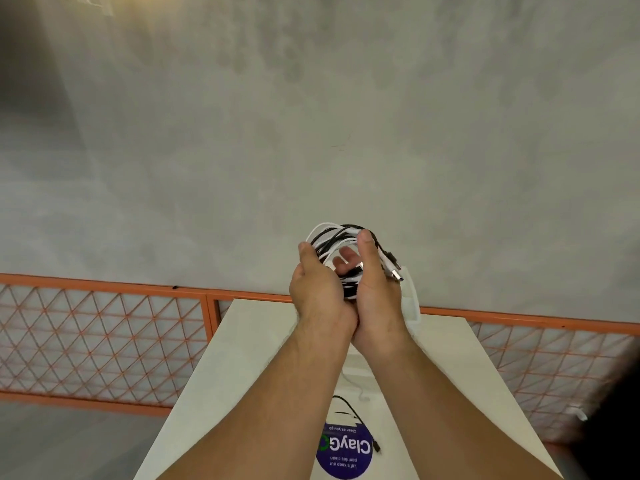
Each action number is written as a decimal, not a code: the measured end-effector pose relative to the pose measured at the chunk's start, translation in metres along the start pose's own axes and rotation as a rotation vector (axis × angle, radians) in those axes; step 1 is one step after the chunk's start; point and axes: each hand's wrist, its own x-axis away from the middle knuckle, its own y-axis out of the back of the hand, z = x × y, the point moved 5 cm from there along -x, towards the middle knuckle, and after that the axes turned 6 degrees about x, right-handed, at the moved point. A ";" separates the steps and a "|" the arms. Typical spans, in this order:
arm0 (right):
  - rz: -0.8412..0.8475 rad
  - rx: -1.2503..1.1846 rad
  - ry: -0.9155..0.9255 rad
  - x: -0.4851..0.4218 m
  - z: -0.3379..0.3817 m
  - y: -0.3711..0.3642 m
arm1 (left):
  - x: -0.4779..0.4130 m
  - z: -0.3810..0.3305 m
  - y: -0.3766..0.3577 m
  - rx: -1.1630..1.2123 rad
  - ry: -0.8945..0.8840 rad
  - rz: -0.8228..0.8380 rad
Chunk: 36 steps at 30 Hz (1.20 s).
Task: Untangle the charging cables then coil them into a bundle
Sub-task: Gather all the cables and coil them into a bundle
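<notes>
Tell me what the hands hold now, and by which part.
Both hands hold a bundle of black and white cables: the left hand grips its left side, the right hand its right side, thumb over the top.

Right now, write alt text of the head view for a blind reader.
The left hand and right hand hold a coiled bundle of black and white charging cables above a white rectangular table with a round purple sticker.
</notes>
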 end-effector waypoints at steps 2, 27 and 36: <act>-0.026 -0.004 0.021 -0.004 0.007 0.001 | 0.000 0.002 -0.002 -0.005 -0.004 0.013; -0.216 -0.024 0.088 -0.017 0.036 0.013 | 0.000 0.004 0.000 -0.457 -0.110 0.267; -0.171 -0.009 0.081 -0.018 0.038 0.017 | -0.007 0.014 0.018 -0.702 0.200 0.556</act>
